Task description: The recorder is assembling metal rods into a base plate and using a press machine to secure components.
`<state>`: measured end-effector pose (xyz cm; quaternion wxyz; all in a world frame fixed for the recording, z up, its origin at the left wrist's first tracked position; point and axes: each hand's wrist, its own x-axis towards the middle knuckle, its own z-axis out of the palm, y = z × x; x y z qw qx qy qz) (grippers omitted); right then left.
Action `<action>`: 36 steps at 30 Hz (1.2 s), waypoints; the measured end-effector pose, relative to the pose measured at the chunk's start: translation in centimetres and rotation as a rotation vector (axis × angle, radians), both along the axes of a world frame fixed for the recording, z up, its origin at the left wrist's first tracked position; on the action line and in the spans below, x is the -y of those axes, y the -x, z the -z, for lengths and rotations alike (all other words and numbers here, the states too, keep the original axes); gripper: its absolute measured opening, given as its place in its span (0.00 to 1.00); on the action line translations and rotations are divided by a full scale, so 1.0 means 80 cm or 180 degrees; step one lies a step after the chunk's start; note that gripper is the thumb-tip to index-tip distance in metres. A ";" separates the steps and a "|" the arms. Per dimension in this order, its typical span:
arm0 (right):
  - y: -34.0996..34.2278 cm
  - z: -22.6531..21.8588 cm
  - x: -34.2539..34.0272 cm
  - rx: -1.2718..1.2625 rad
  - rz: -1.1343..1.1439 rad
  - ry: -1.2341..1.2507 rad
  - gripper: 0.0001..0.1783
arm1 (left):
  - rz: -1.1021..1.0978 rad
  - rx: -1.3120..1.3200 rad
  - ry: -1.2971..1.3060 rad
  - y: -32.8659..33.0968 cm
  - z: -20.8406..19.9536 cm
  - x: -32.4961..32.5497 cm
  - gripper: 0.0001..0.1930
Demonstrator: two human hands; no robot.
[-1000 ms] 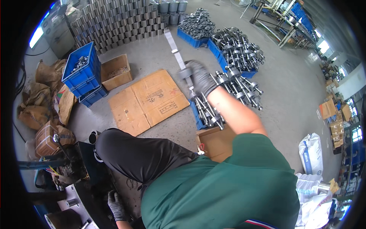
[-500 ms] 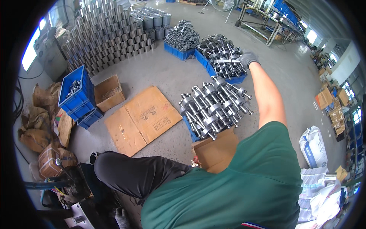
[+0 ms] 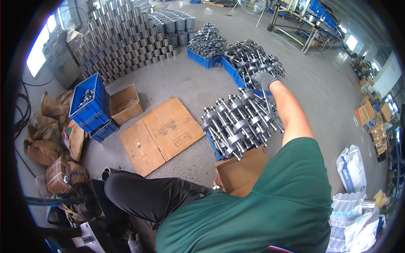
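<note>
My right hand (image 3: 264,80), in a grey glove, reaches far forward, its fingers closed on a metal shaft (image 3: 265,96) that points down toward me. Beneath it lies the nearer pile of shafts with round collars (image 3: 238,122), heaped above a blue crate's rim. Just beyond the hand a second heap of similar shafts (image 3: 253,57) fills another blue crate (image 3: 233,71). At the lower edge my left hand (image 3: 135,243), also gloved, rests low beside a dark machine with a metal plate (image 3: 89,236). Its fingers are mostly in shadow.
An open cardboard box (image 3: 242,173) stands close in front of me. Flattened cardboard (image 3: 162,135) lies on the floor. Stacked blue crates (image 3: 90,103) and a carton (image 3: 126,105) stand left, before piled metal cylinders (image 3: 126,46). White sacks (image 3: 352,168) sit at right.
My right hand has come back from the far heap toward the nearer pile, and the shaft in it has swung from sideways to pointing toward me. My left hand has barely moved.
</note>
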<state>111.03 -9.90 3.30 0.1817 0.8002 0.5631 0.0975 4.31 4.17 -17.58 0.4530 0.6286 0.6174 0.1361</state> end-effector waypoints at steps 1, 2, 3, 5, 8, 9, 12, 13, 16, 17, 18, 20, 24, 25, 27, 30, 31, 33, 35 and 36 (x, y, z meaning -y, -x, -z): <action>0.010 0.013 -0.016 -0.0125 0.0052 0.0050 0.20 | -0.0018 -0.0049 -0.0013 0.007 -0.001 0.004 0.06; 0.016 0.019 -0.023 -0.0347 0.0007 0.0054 0.24 | -0.0033 -0.0099 -0.0022 0.013 -0.001 0.009 0.07; 0.014 0.024 -0.025 -0.0788 0.0443 -0.0130 0.27 | -0.0014 -0.0154 -0.0022 0.020 -0.003 0.013 0.07; 0.012 0.033 -0.015 -0.1322 0.0814 -0.0605 0.31 | -0.0001 -0.0259 -0.0050 0.031 -0.007 0.021 0.07; 0.000 0.042 0.007 -0.2403 0.1537 -0.0963 0.44 | 0.0112 -0.0442 -0.0168 0.024 -0.009 0.019 0.09; -0.016 0.049 0.034 -0.2319 0.1856 -0.1384 0.43 | 0.0231 -0.0442 -0.0192 -0.007 -0.012 0.008 0.10; 0.054 0.041 0.024 -0.3270 0.2194 -0.1681 0.44 | -0.0458 -0.0145 0.0171 -0.078 -0.112 0.049 0.10; 0.103 0.010 0.021 -0.3900 0.2715 -0.1456 0.52 | -0.0522 -0.0171 0.0158 -0.057 -0.103 0.053 0.10; 0.072 0.022 0.068 -0.3407 0.2916 -0.0732 0.51 | 0.0167 -0.0326 -0.0266 -0.031 -0.049 0.023 0.09; 0.050 0.039 0.086 -0.3503 0.2897 -0.0910 0.51 | 0.0290 -0.0342 -0.0339 -0.036 -0.043 0.016 0.10; 0.026 0.054 0.096 -0.3593 0.2839 -0.1082 0.50 | 0.0381 -0.0348 -0.0420 -0.037 -0.037 0.012 0.10; 0.042 0.065 0.073 -0.3447 0.2544 -0.0973 0.48 | 0.0360 -0.0575 -0.0540 -0.038 -0.057 0.018 0.10; -0.015 0.110 0.063 -0.2400 0.1944 -0.0337 0.44 | 0.0248 -0.0505 -0.0730 -0.052 -0.089 0.024 0.10; -0.026 0.123 0.061 -0.1848 0.1820 -0.0125 0.46 | 0.0224 -0.0374 -0.0746 -0.057 -0.100 0.025 0.10; -0.081 0.118 0.108 -0.2132 0.1996 -0.0146 0.52 | 0.0258 -0.0068 -0.0815 -0.076 -0.103 0.004 0.11; -0.094 0.133 0.025 -0.1391 0.2018 -0.0985 0.41 | 0.0315 -0.0534 -0.0856 -0.063 -0.156 0.025 0.13; -0.156 0.062 0.043 0.0028 0.1015 -0.1775 0.35 | 0.0427 -0.0310 -0.1006 -0.062 -0.108 0.005 0.14; -0.143 0.046 -0.101 0.0024 0.1690 -0.1014 0.31 | 0.0184 -0.0610 -0.1048 -0.044 -0.124 0.023 0.15; -0.094 0.036 -0.222 -0.1484 0.0518 -0.2445 0.25 | -0.0021 -0.0425 -0.1318 -0.041 -0.142 0.027 0.15; -0.115 -0.040 -0.225 -0.2052 0.0058 -0.2925 0.20 | -0.0013 0.0135 -0.1635 -0.052 -0.114 -0.010 0.14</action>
